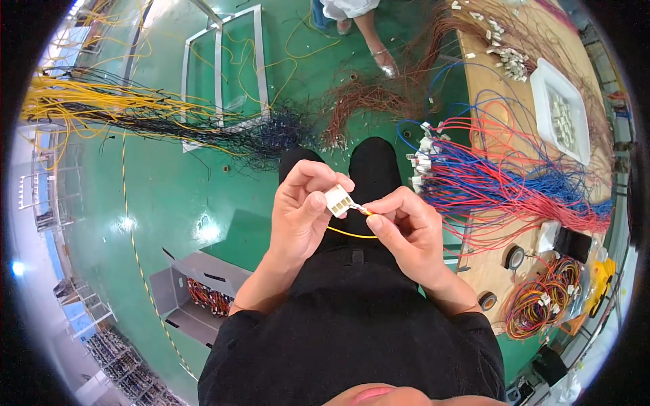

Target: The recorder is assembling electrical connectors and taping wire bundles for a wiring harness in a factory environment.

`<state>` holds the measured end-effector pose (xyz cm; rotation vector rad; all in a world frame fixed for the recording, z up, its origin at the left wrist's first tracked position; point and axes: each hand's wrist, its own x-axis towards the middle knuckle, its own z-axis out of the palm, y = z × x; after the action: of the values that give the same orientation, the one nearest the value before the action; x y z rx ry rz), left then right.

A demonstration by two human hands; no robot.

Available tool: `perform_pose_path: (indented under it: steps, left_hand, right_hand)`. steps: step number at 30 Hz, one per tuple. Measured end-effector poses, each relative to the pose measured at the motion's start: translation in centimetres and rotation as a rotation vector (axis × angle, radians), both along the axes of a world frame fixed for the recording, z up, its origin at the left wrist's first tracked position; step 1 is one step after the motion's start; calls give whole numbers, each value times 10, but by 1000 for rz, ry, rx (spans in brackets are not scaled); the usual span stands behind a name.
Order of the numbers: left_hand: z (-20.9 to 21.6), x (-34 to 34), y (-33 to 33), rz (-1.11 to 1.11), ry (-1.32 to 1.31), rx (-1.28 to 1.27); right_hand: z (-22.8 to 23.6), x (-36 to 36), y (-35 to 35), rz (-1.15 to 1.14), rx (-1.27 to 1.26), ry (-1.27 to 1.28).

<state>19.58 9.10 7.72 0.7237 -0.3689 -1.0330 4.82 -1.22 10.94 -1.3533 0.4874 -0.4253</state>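
Note:
Between the thumb and fingers of my left hand (301, 213) is a white plastic connector housing (339, 201) with a row of square openings. My right hand (409, 233) pinches a yellow wire (366, 211) whose terminal end meets the housing's right side; I cannot tell how deep it sits. The yellow wire's tail (351, 234) runs below, between my hands. Both hands are above my lap, close together.
On the wooden table (484, 267) at right lie red and blue wires (494, 176) with white connectors, a white tray (542, 101) of small parts and a coiled harness (542, 304). Yellow and black wires (156, 108) hang at left. A grey box (196, 260) stands on the floor. Another person's foot (386, 64) is ahead.

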Motion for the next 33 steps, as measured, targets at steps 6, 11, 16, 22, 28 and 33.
perform_pose_path:
  steps: [6, 11, 16, 22, 28, 33]
  left_hand:
    - [4, -4, -6, 26, -60, 90]
    - [-3, 0, -3, -7, 14, 33]
    - [-2, 0, -2, -14, 24, 19]
    - [-3, 1, -1, -14, 23, 4]
    - [2, -4, -4, 37, -44, 99]
    - [2, -5, -2, 35, -50, 98]
  right_hand:
    - [-7, 1, -2, -40, -31, -45]
    - [-6, 2, 0, -77, -2, -35]
    - [-8, 1, 1, -108, 14, -49]
    - [-6, 1, 2, -88, -3, -32]
    - [-7, -1, 2, -48, 31, 13]
    - [-3, -2, 2, -6, 227, -25]
